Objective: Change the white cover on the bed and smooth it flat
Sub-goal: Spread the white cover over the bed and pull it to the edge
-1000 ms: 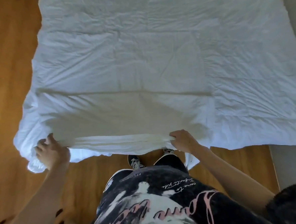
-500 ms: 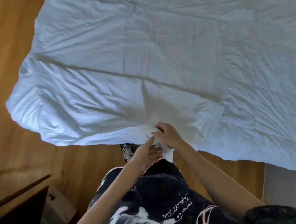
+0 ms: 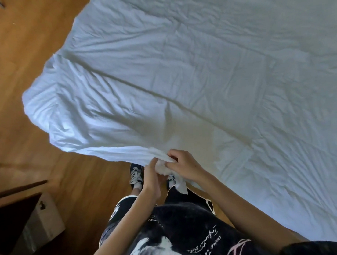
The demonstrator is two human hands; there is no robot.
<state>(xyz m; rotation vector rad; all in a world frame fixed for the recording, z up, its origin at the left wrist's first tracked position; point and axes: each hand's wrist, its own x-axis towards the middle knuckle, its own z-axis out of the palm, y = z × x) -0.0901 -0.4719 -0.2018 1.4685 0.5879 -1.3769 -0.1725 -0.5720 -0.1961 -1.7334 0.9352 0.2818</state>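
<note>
The white cover lies spread and wrinkled over the bed, filling most of the view, with its near left corner hanging loose over the floor. At the cover's near edge, my right hand pinches a bunched fold of the hem. My left hand is right beside it, fingers curled onto the same bunch of white cloth. A short white strip of cloth dangles below my right hand. What the fingers do inside the bunch is hidden.
Wooden floor runs along the left of the bed. A dark piece of furniture and a cardboard box stand at the lower left. My feet in sneakers stand at the bed's edge.
My left hand let go of the far-left corner and came over to my right hand at the hem. The view swung so the bed now lies diagonally.
</note>
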